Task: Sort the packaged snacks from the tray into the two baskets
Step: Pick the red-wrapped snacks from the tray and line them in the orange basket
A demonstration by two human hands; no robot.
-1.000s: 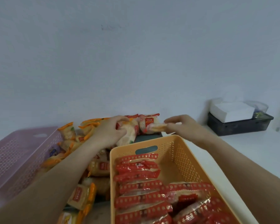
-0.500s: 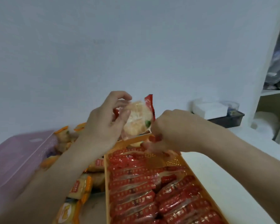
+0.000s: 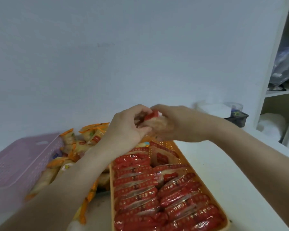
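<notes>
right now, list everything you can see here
orange basket: one, orange, centre right
red-wrapped snacks: many, red, two rows inside the orange basket
pink basket: one, pink, far left
orange-wrapped snacks: a pile, orange, between the baskets
held snack: one, red wrapper, above the orange basket's far end
black box: one, black, back right
shelf unit: one, white, right edge
hands: left hand and right hand, both grip the held snack
</notes>
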